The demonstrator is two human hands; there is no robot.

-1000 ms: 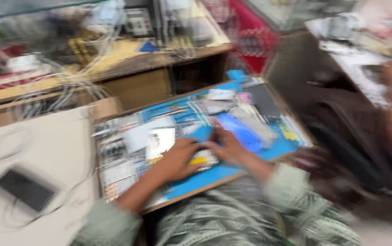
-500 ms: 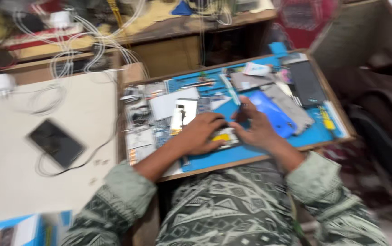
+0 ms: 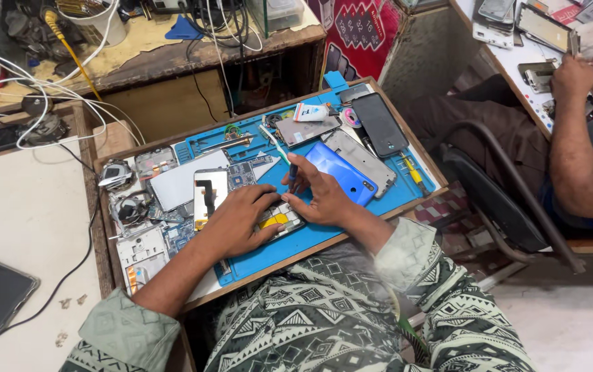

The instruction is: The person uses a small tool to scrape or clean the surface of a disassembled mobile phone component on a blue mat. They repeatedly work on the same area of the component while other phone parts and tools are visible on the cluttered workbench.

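hands pinned an opened phone (image 3: 277,219): left hand (image 3: 238,224) flat, right hand (image 3: 318,200) gripping a screwdriver (image 3: 292,172). a slip risked gouging the board or scattering loose parts (image 3: 138,207) nearby.

My left hand (image 3: 238,224) and right hand (image 3: 320,200) are bare, without gloves or rings. I wear a pale green garment with a dark geometric pattern; plain sage cuffs are pushed up the forearms.

hands (image 3: 282,213) on opened phone (image 3: 279,219), mat (image 3: 324,238) beneath, back cover (image 3: 341,172) right
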